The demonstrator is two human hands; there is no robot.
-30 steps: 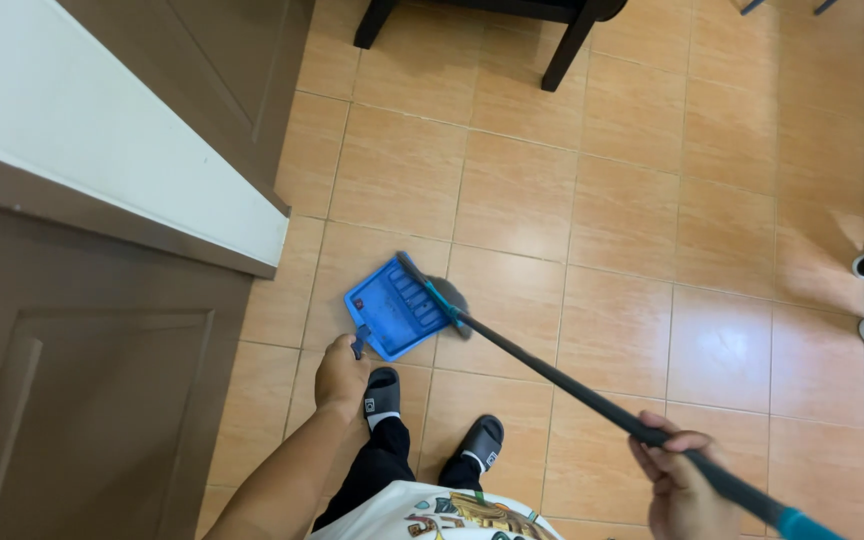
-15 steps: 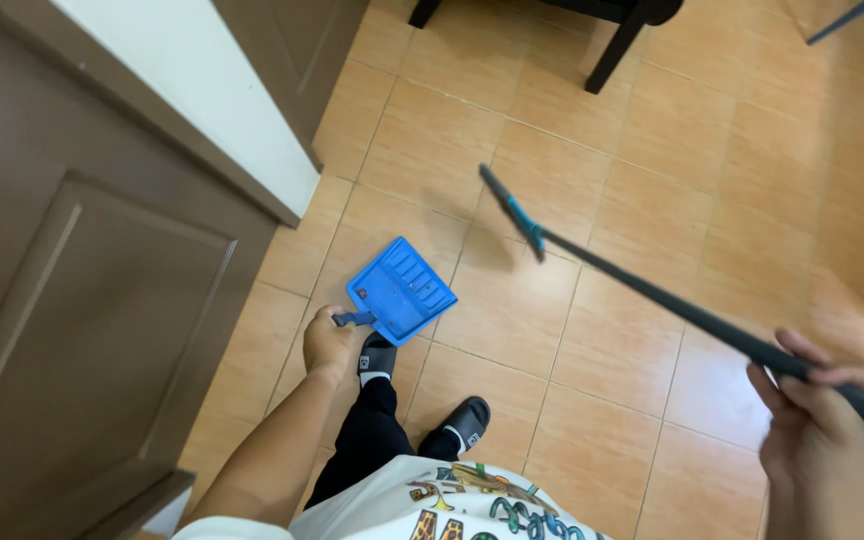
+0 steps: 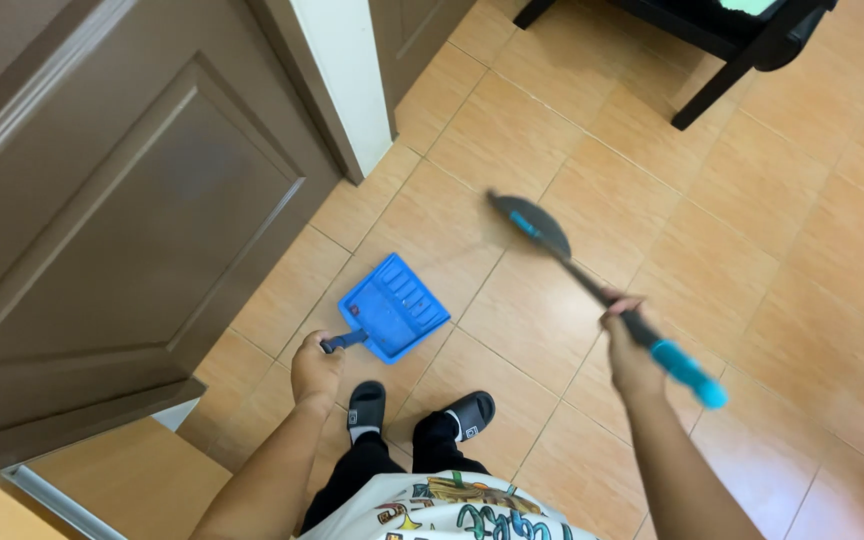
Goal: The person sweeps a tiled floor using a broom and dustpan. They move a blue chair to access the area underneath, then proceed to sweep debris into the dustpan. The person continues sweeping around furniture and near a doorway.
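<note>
Broom [image 3: 562,255] swung upright; fingers [image 3: 620,305] grip its handle.

- blue plastic dustpan [image 3: 394,305], flat on the tiled floor, dark handle gripped at its near corner
- dark long-handled broom [image 3: 592,290], blurred, raised off the floor, turquoise grip end

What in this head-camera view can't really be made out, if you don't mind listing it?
- Broom head: motion blur smears it, so its bristles are unreadable.
- Dustpan contents: too small to tell.
- Left hand fingers: seen from behind, its grip on the dustpan handle is hidden.
- Dark chair: cut off by the top edge.
- Right hand: blurred on the broom handle.
</note>
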